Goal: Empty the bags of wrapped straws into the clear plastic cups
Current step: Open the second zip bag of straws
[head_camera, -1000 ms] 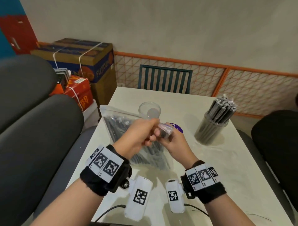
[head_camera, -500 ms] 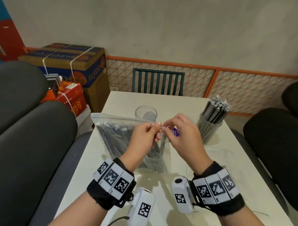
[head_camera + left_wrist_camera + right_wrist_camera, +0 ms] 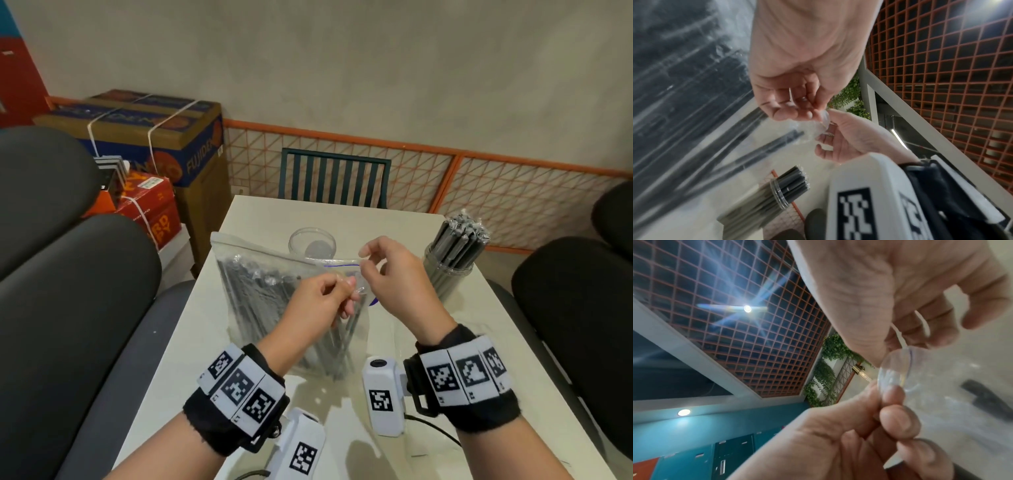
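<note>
Now left hand (image 3: 322, 298) and right hand (image 3: 387, 270) pinch one straw bag (image 3: 267, 291); two cups (image 3: 312, 242).

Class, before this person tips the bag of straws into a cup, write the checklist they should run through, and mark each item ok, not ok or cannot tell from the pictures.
1. Both hands grip the bag's mouth: ok. The left hand and right hand pinch the top of the zip bag of wrapped straws.
2. Bag mouth fully open: cannot tell; the film is clear and bunched.
3. An empty clear cup stands within reach: ok, just behind the bag.
4. The cup packed with straws is out of the way: ok, on the right.
5. Bag lifted over the empty cup: not ok.
</note>
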Tool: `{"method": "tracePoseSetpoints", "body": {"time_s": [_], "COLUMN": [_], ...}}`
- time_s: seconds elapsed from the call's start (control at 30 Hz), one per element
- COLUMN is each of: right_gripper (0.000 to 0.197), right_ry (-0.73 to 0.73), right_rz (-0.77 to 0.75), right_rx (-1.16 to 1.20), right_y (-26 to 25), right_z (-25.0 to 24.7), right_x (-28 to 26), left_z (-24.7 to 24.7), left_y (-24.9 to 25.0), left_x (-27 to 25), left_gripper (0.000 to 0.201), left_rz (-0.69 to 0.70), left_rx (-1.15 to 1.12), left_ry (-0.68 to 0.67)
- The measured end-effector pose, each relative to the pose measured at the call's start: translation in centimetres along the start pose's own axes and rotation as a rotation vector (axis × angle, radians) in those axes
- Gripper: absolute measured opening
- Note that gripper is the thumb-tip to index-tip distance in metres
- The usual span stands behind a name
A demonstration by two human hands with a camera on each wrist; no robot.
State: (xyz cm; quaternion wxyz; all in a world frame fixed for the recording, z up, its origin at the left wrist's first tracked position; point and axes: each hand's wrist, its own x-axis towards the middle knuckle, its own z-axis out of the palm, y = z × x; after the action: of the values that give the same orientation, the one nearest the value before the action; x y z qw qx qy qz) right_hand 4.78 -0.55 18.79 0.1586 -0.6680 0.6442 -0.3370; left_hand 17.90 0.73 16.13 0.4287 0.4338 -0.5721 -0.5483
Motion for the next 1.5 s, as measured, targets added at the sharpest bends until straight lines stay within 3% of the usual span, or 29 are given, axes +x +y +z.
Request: {"method": "tracePoseSetpoints", "body": {"time_s": [0.13, 0.3, 0.47, 0.53, 0.67, 0.97, 1.23, 1.37, 1.5], "right_gripper": [0.009, 0.009, 0.012, 0.013, 0.018, 0.013, 0.017, 0.02, 0.019], "right_ry": [-0.068, -0.098, 0.084, 0.14, -0.006, 0.025, 0.15, 0.03, 0.018], "right_rz": [-0.077, -0.107, 0.131, 0.169, 0.042, -0.072, 0.099, 0.016, -0.036], "right_rx": [0.066, 0.092, 0.076, -0.067, -0.323, -0.246, -0.196, -0.203, -0.111], "right_y": [0.0, 0.1, 0.8, 0.4, -1.9, -1.9, -1.2, -2.2, -2.6], "right_z": [0.2, 0.3, -0.2, -0.1, 1.1, 2.4, 2.0, 3.2, 3.8], "right_x": [-0.1, -0.2, 2.0, 2.3, 1.1, 1.1, 3.3, 2.4, 1.9], "left_z": [-0.9, -2.9, -2.2, -1.9, -1.6, -3.5, -2.8, -2.2, -2.4], "left_y": [0.5, 0.6, 0.2, -0.1, -0.1, 0.7, 0.4, 0.5, 0.8], "left_x": [0.0, 1.3, 0.7, 0.5, 0.9, 2.6, 1.9, 2.2, 2.8], "left_gripper": [0.028, 0.028, 0.031, 0.031, 0.028, 0.023, 0.025, 0.023, 0.029], "left_rz": [-0.087, -0.181, -0.125, -0.121, -0.113, -0.165, -0.126, -0.128, -0.162], "left_rx": [-0.058, -0.22, -0.155, -0.146, -0.116, -0.212, -0.214, -0.162, -0.161], "left_ry": [-0.033, 0.147, 0.106, 0.095, 0.057, 0.29, 0.261, 0.178, 0.264]}}
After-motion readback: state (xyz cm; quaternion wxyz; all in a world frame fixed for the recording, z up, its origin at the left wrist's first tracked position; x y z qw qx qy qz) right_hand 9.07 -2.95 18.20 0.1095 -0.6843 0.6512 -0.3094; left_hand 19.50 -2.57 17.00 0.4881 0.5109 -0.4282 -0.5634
